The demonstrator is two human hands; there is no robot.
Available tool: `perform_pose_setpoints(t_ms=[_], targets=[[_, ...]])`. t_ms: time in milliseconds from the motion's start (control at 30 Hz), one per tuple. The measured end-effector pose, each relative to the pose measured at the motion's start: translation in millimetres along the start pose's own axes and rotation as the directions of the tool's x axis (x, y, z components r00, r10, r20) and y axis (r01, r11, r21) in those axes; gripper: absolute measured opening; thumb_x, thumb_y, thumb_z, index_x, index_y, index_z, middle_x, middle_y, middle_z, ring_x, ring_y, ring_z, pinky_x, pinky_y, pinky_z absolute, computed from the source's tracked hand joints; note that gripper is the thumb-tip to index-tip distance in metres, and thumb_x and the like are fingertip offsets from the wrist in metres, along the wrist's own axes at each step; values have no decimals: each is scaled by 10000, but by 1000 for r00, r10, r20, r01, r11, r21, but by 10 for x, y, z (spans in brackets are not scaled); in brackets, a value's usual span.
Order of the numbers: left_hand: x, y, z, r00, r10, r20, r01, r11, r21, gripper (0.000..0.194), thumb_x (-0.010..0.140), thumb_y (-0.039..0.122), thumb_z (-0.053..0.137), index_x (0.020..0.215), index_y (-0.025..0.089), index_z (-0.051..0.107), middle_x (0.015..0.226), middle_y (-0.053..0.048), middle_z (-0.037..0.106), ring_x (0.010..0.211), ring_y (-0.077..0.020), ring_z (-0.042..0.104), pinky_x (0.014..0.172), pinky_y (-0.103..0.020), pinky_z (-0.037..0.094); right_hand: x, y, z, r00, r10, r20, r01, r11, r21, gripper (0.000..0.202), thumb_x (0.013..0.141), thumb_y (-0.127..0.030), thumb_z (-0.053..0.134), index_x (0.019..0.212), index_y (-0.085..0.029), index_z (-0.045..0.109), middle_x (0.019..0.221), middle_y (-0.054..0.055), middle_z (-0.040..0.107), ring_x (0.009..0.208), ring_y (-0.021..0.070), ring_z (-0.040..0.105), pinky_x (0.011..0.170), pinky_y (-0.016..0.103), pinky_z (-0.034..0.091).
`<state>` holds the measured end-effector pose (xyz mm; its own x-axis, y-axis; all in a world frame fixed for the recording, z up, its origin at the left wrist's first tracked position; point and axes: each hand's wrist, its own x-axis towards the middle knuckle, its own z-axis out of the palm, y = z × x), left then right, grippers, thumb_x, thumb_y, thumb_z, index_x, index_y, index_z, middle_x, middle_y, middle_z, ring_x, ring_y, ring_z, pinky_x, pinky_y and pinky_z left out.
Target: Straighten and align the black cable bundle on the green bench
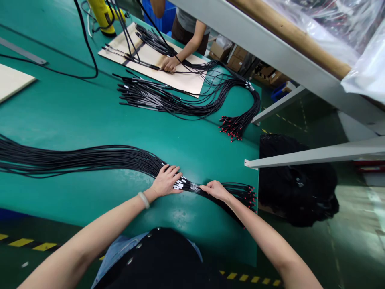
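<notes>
A long bundle of black cables (120, 158) runs along the near part of the green table, with white labels (179, 184) and red-tipped ends (251, 194) at the right. My left hand (167, 181) lies over the bundle at the labels, its fingers curved across the cables. Just right of it, a shiny band of clear tape (195, 186) wraps the bundle. My right hand (215, 189) is closed in a pinch at the right edge of that tape; the exact grip is partly hidden by the fingers.
A second cable bundle (210, 102) with red tips lies farther back. Behind it, a co-worker's hand (170, 64) handles cables on a pale board (183, 82). A yellow tool (104, 18) stands at the back left. Grey metal struts (315, 152) reach in from the right.
</notes>
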<state>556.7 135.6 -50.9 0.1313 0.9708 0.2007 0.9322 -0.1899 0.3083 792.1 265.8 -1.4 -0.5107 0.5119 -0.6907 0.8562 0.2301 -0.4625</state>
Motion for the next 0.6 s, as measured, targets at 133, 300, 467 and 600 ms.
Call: perform_pose_setpoints(t_ms=[133, 300, 467, 600], targets=[[2, 8, -20, 999, 1, 32, -2, 1000, 24, 619, 756, 657, 525, 1135, 176, 616, 1244, -167, 581, 1152, -338, 506, 1009, -515, 283, -55, 26, -26, 1000, -19, -10, 19, 1000, -20, 559, 776, -650, 455, 506, -162, 493, 451, -32, 366, 458, 80, 327, 453, 236, 182], [5, 7, -21, 999, -6, 38, 5, 1000, 27, 616, 748, 649, 541, 1134, 175, 617, 1243, -168, 583, 1151, -337, 509, 1010, -512, 282, -65, 7, -34, 999, -28, -27, 26, 998, -55, 574, 772, -658, 459, 481, -163, 474, 449, -28, 354, 456, 82, 307, 464, 252, 166], [3, 6, -18, 999, -5, 40, 4, 1000, 28, 617, 748, 653, 537, 1136, 178, 615, 1246, -166, 580, 1155, -332, 506, 1014, -507, 279, -2, -98, 2, 998, -40, -38, 36, 996, -83, 573, 771, -632, 493, 436, -170, 433, 429, -31, 320, 446, 82, 285, 473, 266, 158], [5, 6, -18, 1000, -4, 26, 3, 1000, 22, 614, 745, 650, 543, 1127, 176, 620, 1240, -166, 585, 1149, -334, 509, 1007, -506, 289, 44, -184, 40, 998, -54, -34, 51, 995, -84, 568, 780, -614, 498, 430, -171, 436, 415, -29, 331, 438, 83, 293, 469, 267, 160]])
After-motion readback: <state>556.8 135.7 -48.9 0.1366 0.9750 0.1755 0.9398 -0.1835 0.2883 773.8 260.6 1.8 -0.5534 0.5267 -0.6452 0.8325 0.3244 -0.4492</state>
